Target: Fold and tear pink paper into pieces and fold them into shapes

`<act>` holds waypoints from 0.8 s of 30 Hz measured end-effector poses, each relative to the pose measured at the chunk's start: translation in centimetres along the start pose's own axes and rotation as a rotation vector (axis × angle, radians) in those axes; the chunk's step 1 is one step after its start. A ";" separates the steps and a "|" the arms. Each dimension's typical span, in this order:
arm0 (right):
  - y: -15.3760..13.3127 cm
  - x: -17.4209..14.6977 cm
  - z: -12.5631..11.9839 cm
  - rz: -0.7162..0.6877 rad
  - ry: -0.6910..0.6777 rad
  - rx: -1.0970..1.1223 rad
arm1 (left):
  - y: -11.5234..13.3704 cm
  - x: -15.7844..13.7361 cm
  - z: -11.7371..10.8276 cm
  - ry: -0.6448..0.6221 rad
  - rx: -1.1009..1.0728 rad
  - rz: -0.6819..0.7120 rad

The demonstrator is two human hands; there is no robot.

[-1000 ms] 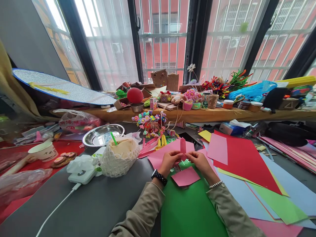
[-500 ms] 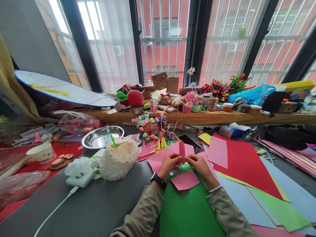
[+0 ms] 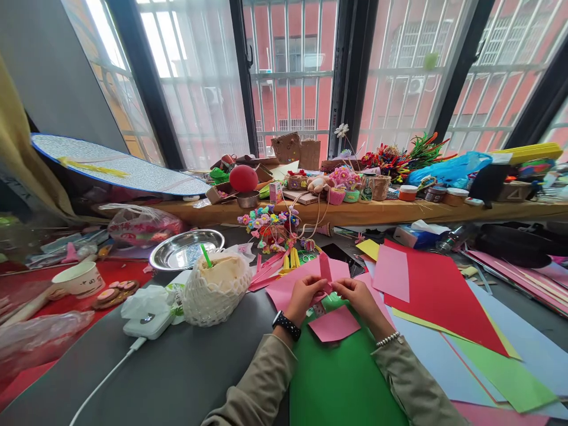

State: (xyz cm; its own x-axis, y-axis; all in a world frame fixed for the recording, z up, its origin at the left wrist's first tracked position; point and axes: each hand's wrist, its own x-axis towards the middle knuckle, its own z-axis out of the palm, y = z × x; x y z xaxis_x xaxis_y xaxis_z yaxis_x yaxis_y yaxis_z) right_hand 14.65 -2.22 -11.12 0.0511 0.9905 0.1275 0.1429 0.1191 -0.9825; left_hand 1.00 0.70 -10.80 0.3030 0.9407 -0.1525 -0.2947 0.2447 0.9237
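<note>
A small folded strip of pink paper (image 3: 325, 268) stands upright between my hands. My left hand (image 3: 307, 294) pinches its lower left side, with a dark watch on that wrist. At its lower right edge the fingers of my right hand (image 3: 353, 294) are closed on the same strip. Just below them lies a pink paper rectangle (image 3: 334, 323) on a green sheet (image 3: 348, 384). Behind the hands a larger pink sheet (image 3: 284, 284) is spread on the table.
To the right, a red sheet (image 3: 439, 290) overlaps yellow, blue and green paper. A netted coconut (image 3: 217, 290) with a green straw, a metal dish (image 3: 186, 248) and a white charger (image 3: 148, 321) stand left. Yarn flowers (image 3: 268, 225) are behind, below the cluttered sill (image 3: 284, 210).
The view has shifted slightly. Both hands stay at the same spot, still holding the pink strip, which leans a little more to the left.
</note>
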 end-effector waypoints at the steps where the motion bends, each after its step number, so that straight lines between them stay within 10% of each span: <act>1: -0.1 0.0 0.0 0.003 -0.004 -0.002 | 0.0 0.0 0.0 -0.002 0.001 -0.002; 24: 0.3 0.2 -0.1 -0.005 -0.034 -0.081 | -0.1 0.1 0.2 0.014 -0.001 0.062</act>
State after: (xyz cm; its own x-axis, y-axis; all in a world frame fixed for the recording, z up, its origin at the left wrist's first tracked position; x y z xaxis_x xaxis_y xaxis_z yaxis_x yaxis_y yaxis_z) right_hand 14.79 -2.00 -11.38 0.0171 0.9919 0.1260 0.2226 0.1191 -0.9676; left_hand 1.24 0.75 -10.87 0.2716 0.9572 -0.0994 -0.3138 0.1858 0.9311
